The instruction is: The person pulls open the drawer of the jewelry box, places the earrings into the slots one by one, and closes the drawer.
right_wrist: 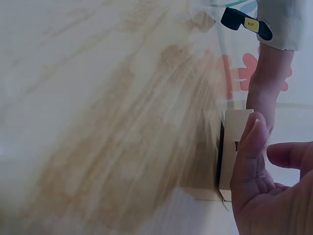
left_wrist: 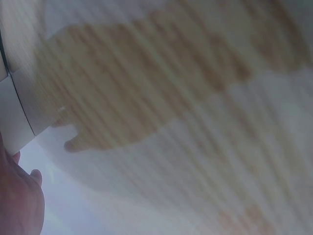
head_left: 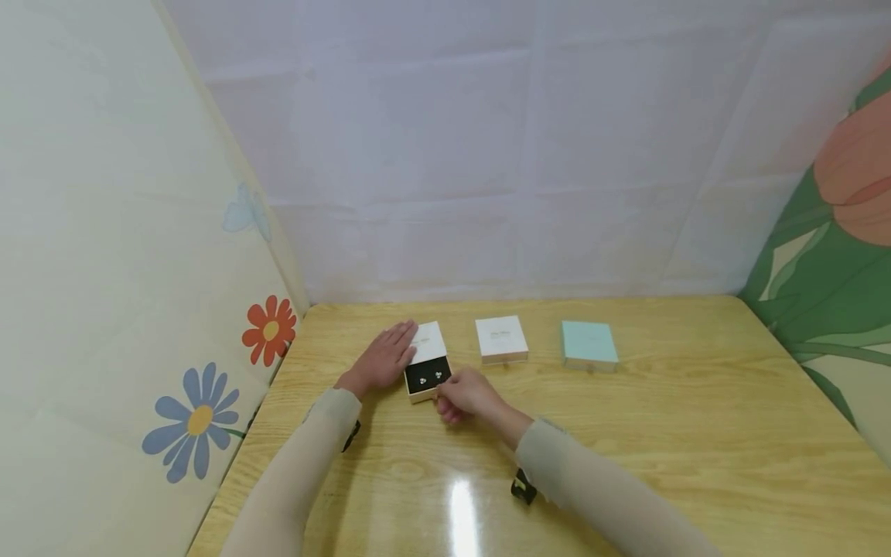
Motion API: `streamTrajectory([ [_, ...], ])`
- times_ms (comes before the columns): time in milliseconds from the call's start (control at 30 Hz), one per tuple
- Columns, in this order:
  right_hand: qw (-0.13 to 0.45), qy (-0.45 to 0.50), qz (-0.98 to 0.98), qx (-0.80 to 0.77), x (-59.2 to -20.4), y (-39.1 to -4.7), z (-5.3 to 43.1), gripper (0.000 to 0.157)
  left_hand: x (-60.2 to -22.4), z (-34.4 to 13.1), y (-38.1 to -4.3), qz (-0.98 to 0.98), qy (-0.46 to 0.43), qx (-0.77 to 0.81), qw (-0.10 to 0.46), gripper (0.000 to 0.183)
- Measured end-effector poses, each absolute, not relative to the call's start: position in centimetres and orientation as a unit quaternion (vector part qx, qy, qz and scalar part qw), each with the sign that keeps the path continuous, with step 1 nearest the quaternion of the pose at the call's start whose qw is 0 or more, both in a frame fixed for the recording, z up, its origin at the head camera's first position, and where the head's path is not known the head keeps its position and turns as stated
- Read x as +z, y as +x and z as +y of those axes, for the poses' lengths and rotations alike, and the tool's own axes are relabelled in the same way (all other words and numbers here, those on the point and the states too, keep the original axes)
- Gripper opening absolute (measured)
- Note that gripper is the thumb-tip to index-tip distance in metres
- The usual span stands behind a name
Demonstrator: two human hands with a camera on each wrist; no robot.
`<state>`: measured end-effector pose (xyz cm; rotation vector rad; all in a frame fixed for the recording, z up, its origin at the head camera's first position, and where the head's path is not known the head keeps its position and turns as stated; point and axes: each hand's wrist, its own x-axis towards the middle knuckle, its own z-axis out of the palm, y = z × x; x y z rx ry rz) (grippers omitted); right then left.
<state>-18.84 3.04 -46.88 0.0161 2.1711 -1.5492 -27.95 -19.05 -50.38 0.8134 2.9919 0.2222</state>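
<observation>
A small white slide-out earring box (head_left: 428, 344) stands at the left of the table. Its black-lined drawer (head_left: 430, 364) is partly out at the front, with a pair of shiny stud earrings (head_left: 422, 381) on the lining. Along the left side of the white sleeve, my left hand (head_left: 384, 357) rests with its fingers straight; the left wrist view catches only part of this hand (left_wrist: 20, 196). My right hand (head_left: 468, 394) has curled fingers and holds the drawer at its front right corner. A small dark tab (right_wrist: 237, 146) shows beside the thumb; the exact pinch is partly hidden.
A second white box (head_left: 501, 339) and a light teal box (head_left: 588, 344), both shut, stand to the right in a row. Beneath everything is a wood-grain table (head_left: 661, 433). A pale cloth wall (head_left: 445, 155) rises behind, and flower-printed panels (head_left: 198, 422) flank the sides.
</observation>
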Motion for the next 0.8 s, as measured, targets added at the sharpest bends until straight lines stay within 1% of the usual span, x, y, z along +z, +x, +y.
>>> streamTrajectory([
  [133,0.248,0.017,0.774,-0.582,-47.3,-18.4,3.2,0.02,-50.3,-19.0,-27.9,0.964,0.259,0.065,0.018,0.06],
  [400,0.265,0.037,0.765,-0.586,-47.8,-17.8,3.1,0.026,-50.1,-19.0,-27.7,0.962,0.264,0.072,0.018,0.06],
  [800,0.27,0.054,0.751,-0.6,-48.6,-17.7,2.8,0.023,-50.2,-19.0,-27.8,0.964,0.257,0.068,0.023,0.061],
])
